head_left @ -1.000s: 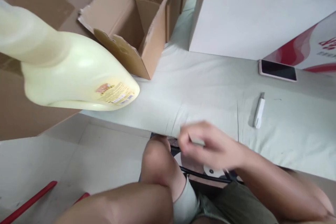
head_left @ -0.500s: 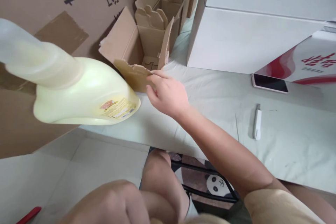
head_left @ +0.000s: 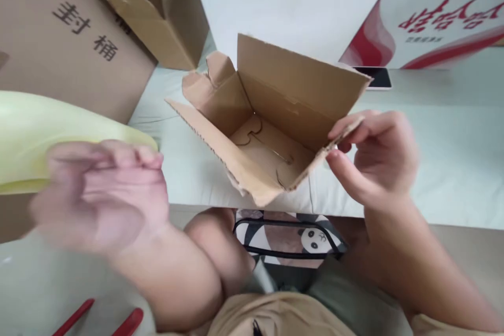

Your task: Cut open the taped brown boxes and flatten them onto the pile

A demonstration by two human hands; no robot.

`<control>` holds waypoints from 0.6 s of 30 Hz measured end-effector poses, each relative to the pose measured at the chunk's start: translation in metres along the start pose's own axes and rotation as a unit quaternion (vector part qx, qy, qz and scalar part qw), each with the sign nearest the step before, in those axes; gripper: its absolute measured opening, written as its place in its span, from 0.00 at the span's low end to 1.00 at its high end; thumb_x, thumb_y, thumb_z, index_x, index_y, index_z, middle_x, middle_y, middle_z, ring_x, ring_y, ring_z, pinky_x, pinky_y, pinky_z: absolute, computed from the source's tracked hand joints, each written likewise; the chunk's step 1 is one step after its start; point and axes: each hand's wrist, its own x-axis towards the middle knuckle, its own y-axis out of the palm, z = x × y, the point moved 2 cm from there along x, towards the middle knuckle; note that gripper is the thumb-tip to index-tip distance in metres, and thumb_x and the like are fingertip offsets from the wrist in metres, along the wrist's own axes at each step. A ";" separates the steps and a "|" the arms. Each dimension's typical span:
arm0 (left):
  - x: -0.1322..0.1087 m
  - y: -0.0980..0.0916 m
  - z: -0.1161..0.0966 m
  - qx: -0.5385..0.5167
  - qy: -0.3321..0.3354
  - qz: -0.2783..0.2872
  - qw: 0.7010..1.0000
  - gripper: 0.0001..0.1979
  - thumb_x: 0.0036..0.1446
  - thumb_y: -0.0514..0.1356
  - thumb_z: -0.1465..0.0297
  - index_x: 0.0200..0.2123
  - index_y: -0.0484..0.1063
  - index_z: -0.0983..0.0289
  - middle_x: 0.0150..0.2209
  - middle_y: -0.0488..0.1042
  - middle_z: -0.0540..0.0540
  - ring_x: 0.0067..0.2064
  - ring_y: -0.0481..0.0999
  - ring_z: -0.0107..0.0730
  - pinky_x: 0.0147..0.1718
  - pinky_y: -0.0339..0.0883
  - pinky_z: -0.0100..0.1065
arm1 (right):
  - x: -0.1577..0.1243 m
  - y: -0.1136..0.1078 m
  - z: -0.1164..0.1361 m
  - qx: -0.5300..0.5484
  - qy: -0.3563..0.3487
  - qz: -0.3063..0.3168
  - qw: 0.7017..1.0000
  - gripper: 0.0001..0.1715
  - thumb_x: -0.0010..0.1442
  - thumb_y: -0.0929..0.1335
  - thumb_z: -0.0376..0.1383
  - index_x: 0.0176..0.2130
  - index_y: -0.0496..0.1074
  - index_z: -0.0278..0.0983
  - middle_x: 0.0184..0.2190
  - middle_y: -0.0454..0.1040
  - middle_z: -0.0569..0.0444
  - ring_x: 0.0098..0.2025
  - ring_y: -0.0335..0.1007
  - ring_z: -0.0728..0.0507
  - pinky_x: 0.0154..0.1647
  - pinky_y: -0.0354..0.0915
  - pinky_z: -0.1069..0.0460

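In the head view, my right hand pinches the end flap of an open cardboard box between thumb and fingers. The box is tilted towards me above the cloth-covered surface, its flaps spread and its inside bare. My left hand, blurred, is raised at the left with the palm showing and the fingers loosely bent; nothing shows in it. Behind that hand lies part of a pale yellow plastic bottle. The hand does not appear to grip the bottle.
More open cardboard boxes stand at the back left beside a large printed carton. White boxes and a phone sit at the back. Red handles show low at the left.
My right hand has pulled the nearest cardboard box away from the row, to the right and towards me. My left hand has risen beside the bottle. The view has shifted right.
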 end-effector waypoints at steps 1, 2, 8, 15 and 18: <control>0.002 0.016 0.009 -0.014 0.022 0.002 1.000 0.05 0.57 0.66 0.60 0.33 0.79 0.54 0.30 0.72 0.48 0.35 0.74 0.32 0.31 0.70 0.33 | -0.006 -0.010 -0.002 0.014 0.004 -0.025 1.000 0.14 0.63 0.74 0.42 0.39 0.65 0.44 0.31 0.68 0.56 0.29 0.68 0.46 0.26 0.63 0.48; 0.002 0.030 0.020 -0.021 0.028 0.015 0.999 0.08 0.55 0.69 0.60 0.35 0.80 0.56 0.35 0.76 0.49 0.40 0.77 0.33 0.35 0.72 0.34 | -0.012 -0.018 -0.004 0.026 0.008 -0.043 0.999 0.15 0.64 0.74 0.44 0.42 0.66 0.45 0.33 0.68 0.56 0.29 0.69 0.46 0.24 0.63 0.48; -0.007 0.071 0.077 -0.021 0.003 0.185 0.982 0.26 0.58 0.68 0.46 0.51 0.81 0.58 0.53 0.81 0.55 0.59 0.77 0.47 0.65 0.67 0.52 | -0.025 -0.045 -0.019 -0.029 0.021 0.000 0.999 0.17 0.69 0.69 0.43 0.56 0.70 0.44 0.39 0.74 0.52 0.34 0.72 0.43 0.33 0.71 0.45; -0.016 0.084 0.091 0.026 0.032 0.232 0.972 0.24 0.63 0.64 0.45 0.42 0.83 0.59 0.53 0.82 0.60 0.59 0.78 0.47 0.65 0.67 0.53 | -0.034 -0.046 -0.050 -0.105 0.101 -0.031 0.989 0.31 0.65 0.72 0.45 0.65 0.69 0.50 0.70 0.61 0.44 0.70 0.62 0.28 0.65 0.67 0.31; -0.018 0.080 0.091 0.083 0.053 0.247 0.964 0.23 0.65 0.62 0.45 0.38 0.84 0.58 0.51 0.82 0.59 0.58 0.79 0.48 0.63 0.69 0.52 | -0.038 -0.039 -0.058 -0.015 0.157 -0.036 0.987 0.43 0.63 0.74 0.50 0.71 0.59 0.55 0.74 0.55 0.45 0.69 0.63 0.29 0.62 0.70 0.31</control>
